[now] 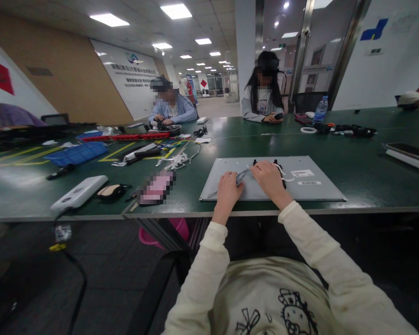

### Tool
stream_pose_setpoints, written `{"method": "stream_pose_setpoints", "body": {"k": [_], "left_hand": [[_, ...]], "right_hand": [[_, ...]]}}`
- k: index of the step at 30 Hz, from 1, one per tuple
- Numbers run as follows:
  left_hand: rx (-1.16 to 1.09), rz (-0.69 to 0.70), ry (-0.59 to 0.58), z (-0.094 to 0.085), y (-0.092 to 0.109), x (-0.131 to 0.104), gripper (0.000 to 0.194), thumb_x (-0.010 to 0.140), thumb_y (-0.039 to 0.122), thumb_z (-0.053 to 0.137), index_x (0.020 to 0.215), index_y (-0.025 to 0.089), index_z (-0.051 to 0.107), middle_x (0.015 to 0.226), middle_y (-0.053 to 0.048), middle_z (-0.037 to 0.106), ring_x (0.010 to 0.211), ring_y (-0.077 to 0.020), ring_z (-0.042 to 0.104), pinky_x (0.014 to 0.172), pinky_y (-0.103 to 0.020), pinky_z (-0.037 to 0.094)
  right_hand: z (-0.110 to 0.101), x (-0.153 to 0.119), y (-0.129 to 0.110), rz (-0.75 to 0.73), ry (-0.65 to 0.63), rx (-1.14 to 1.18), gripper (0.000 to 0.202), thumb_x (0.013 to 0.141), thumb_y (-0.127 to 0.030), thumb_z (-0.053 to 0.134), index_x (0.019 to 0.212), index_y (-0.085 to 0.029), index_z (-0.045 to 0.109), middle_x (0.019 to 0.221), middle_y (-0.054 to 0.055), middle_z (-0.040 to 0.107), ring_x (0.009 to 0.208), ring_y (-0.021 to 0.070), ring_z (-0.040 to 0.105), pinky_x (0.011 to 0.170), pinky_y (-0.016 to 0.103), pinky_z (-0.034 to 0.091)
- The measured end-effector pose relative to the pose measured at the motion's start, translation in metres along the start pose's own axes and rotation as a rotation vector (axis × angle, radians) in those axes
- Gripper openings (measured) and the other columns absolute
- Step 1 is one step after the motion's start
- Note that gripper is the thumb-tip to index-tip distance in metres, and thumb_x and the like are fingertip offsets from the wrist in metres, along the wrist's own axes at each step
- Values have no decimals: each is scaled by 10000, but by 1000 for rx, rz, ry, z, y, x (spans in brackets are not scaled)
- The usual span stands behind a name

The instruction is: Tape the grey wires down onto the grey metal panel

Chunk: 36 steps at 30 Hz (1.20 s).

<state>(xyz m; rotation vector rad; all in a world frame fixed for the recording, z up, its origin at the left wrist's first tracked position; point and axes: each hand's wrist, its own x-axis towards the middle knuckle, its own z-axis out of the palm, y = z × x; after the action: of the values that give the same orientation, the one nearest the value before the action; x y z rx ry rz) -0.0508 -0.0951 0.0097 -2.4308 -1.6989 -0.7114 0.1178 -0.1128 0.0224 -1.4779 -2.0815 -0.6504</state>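
A flat grey metal panel [314, 188] lies on the green table [363, 163] right in front of me. My left hand [229, 186] rests on the panel's left half and pinches a thin grey cable [242, 175]. My right hand [270, 177] sits beside it on the panel, fingers curled over the same cable near two black clips [276, 163] at the panel's far edge. White labels [302, 173] are stuck on the panel to the right of my hands.
To my left lie a white device [78, 192], a small black-and-tan object [111, 190], a blue tray [77, 153] and loose cables [176, 160]. A water bottle [321, 110] and tape roll [308, 130] stand far right. Other people sit across the table.
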Motion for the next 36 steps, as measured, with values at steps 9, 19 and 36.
{"method": "stream_pose_setpoints", "body": {"k": [9, 19, 36], "left_hand": [[-16, 50, 11, 0, 0, -3, 393, 857, 220, 527, 1250, 197, 517, 1323, -111, 518, 1177, -267, 504, 1005, -398, 419], [-35, 82, 40, 8, -5, -4, 472, 859, 215, 518, 1322, 145, 462, 1371, -145, 496, 1258, -267, 468, 1063, -401, 388], [34, 150, -69, 9, 0, -5, 431, 943, 196, 343, 1351, 153, 477, 1450, -110, 470, 1383, -220, 372, 1099, -396, 345]], "right_hand": [[11, -1, -7, -161, -144, -73, 180, 931, -143, 476, 914, -142, 655, 924, 114, 622, 927, 239, 492, 770, 351, 342], [14, -2, -9, -249, -160, 2, 139, 922, -151, 513, 929, -147, 652, 967, 107, 637, 952, 221, 529, 840, 337, 404], [25, 0, -7, -270, -211, 161, 244, 926, -103, 476, 1097, -91, 649, 1115, 152, 665, 1055, 212, 619, 950, 353, 449]]}}
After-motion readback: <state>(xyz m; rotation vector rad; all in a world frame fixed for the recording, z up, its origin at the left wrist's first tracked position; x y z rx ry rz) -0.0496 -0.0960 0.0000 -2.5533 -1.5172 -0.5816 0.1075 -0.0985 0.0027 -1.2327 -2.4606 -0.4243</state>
